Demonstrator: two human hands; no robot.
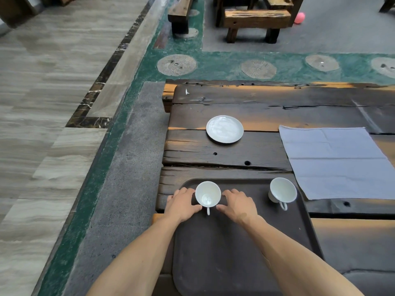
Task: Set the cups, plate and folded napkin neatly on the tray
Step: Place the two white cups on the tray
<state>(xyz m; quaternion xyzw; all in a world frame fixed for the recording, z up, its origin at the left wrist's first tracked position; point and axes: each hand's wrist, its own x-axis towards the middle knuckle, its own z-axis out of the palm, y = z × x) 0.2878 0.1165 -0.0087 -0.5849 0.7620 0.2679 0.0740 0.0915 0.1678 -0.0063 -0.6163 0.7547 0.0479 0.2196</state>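
Observation:
A dark tray point(235, 253) lies at the near edge of the wooden table. A white cup point(207, 195) stands upright in the tray's far left corner, handle toward me. My left hand point(182, 205) and my right hand point(239, 205) rest on either side of it, thumbs and fingertips touching its base. A second white cup point(282, 191) stands at the tray's far right corner, handle toward me. A white plate point(224, 129) sits on the table beyond the tray. A light blue napkin point(335, 161) lies unfolded and flat on the table to the right.
The dark plank table point(267, 99) has cracks and holes, and its left edge runs close to the tray. Beyond it lie green floor with round stone discs point(177, 65), wooden benches point(256, 20) and a pink ball point(299, 17).

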